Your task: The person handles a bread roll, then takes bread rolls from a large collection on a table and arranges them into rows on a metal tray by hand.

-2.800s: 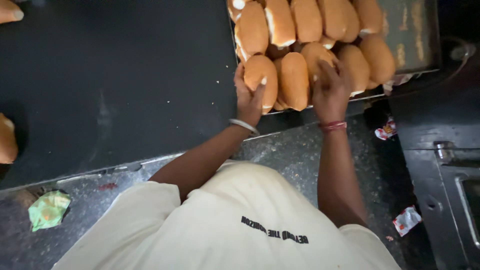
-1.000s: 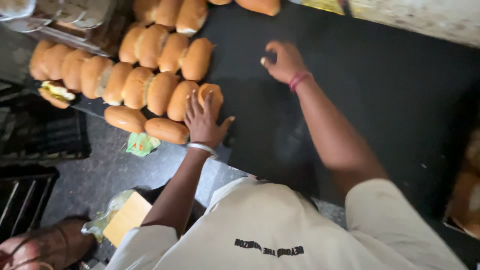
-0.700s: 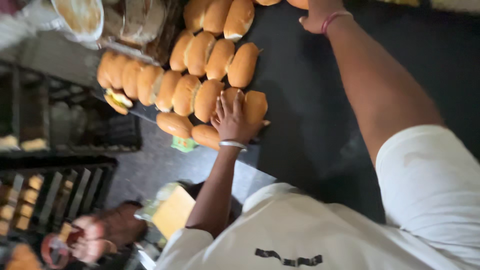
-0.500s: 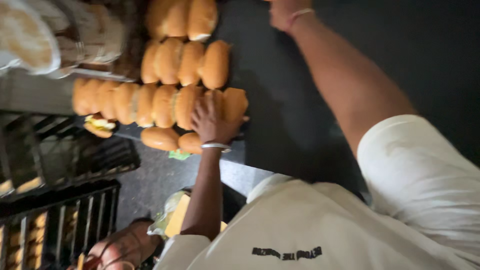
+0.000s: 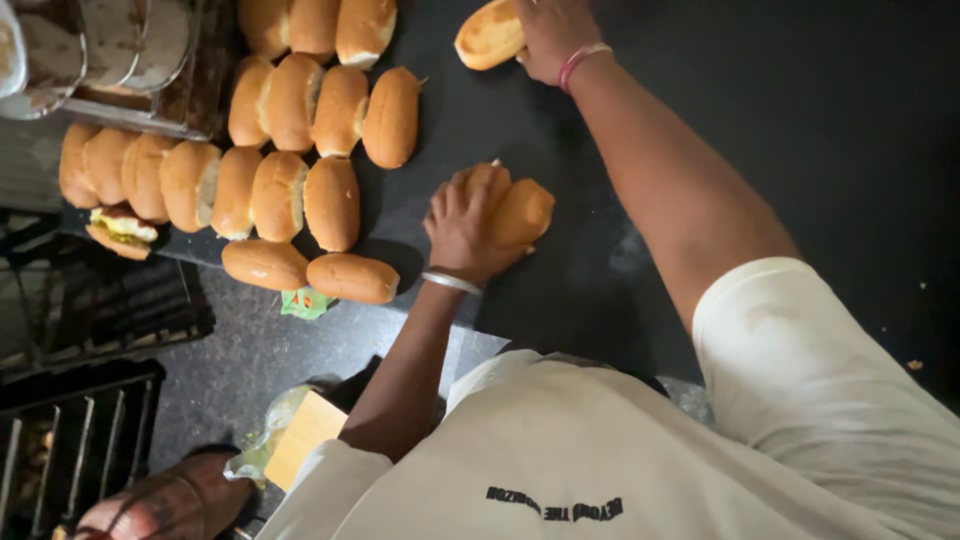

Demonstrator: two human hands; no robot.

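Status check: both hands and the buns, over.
Left hand gripping a bun on the black griddle. Right hand holding another bun farther out. Bun rows left, nothing between.

A flat black griddle surface (image 5: 800, 120) carries rows of golden bread rolls (image 5: 300, 150) lying side by side along its left part. One roll (image 5: 522, 212) lies apart near the middle. A speckled dark counter (image 5: 250, 350) borders the near edge, bearing a small green wrapper (image 5: 306, 302).
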